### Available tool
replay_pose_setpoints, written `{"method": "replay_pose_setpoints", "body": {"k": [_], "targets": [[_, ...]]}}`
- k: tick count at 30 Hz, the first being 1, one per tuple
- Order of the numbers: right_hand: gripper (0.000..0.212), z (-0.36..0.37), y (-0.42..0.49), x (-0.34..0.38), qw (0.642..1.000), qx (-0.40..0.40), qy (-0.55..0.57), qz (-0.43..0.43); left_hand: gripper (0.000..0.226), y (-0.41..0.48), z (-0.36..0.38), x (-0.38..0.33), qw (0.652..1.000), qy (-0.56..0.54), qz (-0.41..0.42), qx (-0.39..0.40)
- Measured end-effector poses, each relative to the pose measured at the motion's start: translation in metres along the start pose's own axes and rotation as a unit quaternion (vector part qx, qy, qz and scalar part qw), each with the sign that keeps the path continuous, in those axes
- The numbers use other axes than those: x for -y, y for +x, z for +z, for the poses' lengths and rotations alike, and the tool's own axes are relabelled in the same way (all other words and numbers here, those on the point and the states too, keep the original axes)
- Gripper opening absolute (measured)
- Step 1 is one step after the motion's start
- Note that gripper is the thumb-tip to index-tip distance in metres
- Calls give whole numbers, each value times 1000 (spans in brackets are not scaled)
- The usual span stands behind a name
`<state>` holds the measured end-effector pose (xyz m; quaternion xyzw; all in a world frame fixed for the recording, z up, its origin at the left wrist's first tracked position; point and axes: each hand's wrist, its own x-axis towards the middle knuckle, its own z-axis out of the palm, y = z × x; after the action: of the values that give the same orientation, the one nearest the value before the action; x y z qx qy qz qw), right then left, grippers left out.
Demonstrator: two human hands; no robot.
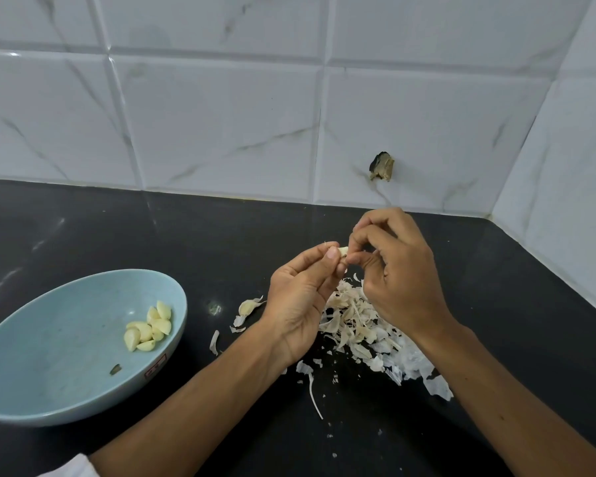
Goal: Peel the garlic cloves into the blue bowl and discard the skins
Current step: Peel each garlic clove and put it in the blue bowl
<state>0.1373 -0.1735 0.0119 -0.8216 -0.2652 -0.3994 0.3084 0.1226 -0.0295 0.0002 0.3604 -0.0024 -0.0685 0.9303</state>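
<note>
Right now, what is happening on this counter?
A person is peeling garlic by hand. The left hand pinches a garlic clove while the right hand picks at its skin. Several peeled cloves lie in the blue bowl, a pile of skins lies on the black counter under the hands, and one unpeeled clove waits beside it.

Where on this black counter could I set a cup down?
Bare counter runs from the blue bowl back to the tiled wall, and right of the right hand toward the corner. Crowded: the skin pile under the hands pinching a garlic clove, and the loose clove beside the left hand.
</note>
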Motion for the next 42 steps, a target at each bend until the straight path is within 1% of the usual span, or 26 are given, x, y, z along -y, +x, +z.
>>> {"method": "replay_pose_setpoints", "body": {"k": [1, 4, 7, 9, 12, 13, 15, 16, 18, 20, 25, 31, 36, 40, 42], "targets": [[10, 0, 0, -1, 1000, 6, 6, -1, 27, 0, 0, 0, 1000, 0, 3, -4], [15, -1, 2, -1, 999, 21, 27, 3, 30, 1, -1, 2, 1000, 0, 10, -15], [8, -3, 1, -1, 999, 30, -2, -15, 32, 1, 0, 5, 1000, -1, 11, -17], [17, -4, 2, -1, 1000, 22, -10, -10, 29, 1, -1, 5, 1000, 9, 9, -15], [10, -4, 2, -6, 1000, -13, 8, 17, 27, 0, 0, 3, 998, 57, -9, 11], [13, -4, 2, -7, 999, -16, 15, 25, 25, 0, 0, 2, 997, 74, -15, 22], [16, -5, 2, -8, 999, 0, 20, 25, 20, 0, 1, 0, 994, 102, -19, 36], [15, -5, 2, -8, 1000, 12, 15, 21, 22, 0, 1, 0, 992, 117, -18, 43], [11, -5, 2, -7, 999, 31, 3, 13, 27, 0, 0, -2, 989, 136, -17, 54], [9, -5, 1, -8, 999, 38, -6, 10, 22, 0, 0, -3, 987, 151, -8, 60], [23, -4, 1, -10, 998, 47, -30, 25, 16, -1, 0, -1, 985, 158, 20, 68], [33, -5, 0, -7, 996, 74, -53, 26, 15, 0, 0, 1, 986, 150, 43, 52], [43, -4, 1, -3, 994, 84, -48, 53, 13, 0, 1, 3, 987, 151, 52, 33], [42, -6, -1, -1, 994, 94, -24, 54, 15, 9, -7, -15, 989, 113, 91, -18], [41, -5, -2, -1, 994, 96, -19, 51, 15, 10, -10, -21, 989, 109, 99, -15]]}}
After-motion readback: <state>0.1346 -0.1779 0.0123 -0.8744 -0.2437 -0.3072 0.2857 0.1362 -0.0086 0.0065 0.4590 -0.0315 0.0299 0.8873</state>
